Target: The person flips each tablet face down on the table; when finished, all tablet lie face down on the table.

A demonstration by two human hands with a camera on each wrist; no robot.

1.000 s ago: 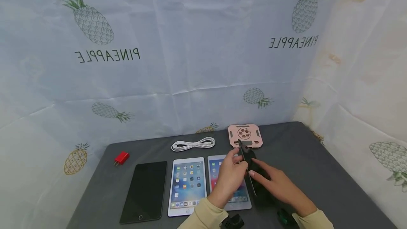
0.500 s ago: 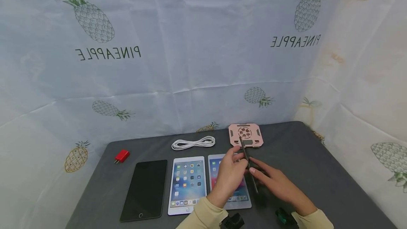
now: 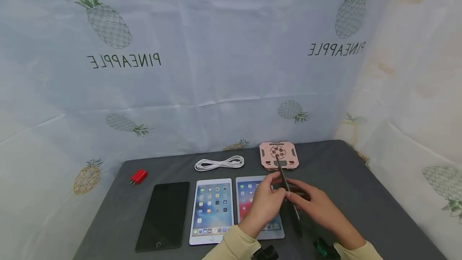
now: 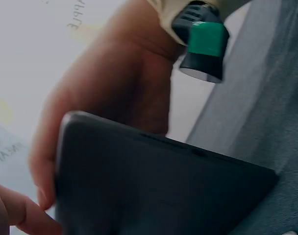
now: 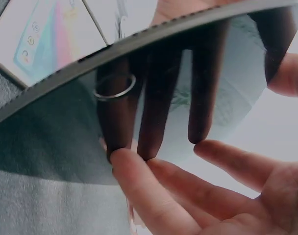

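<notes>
Left wrist view crops held tablet [image 4: 154, 183].

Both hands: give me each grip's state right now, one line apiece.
Left hand: closed, holding the upright black tablet.
Right hand: open, fingertips touching that tablet's glossy screen.

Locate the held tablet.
In the left wrist view, the held tablet fills the lower middle; in the head view it shows edge-on right of centre, between the left hand and right hand, its top overlapping the pink panel.

Room lies rightward over the table [image 3: 361, 196]; the held tablet [image 4: 159, 181] bars the left.
</notes>
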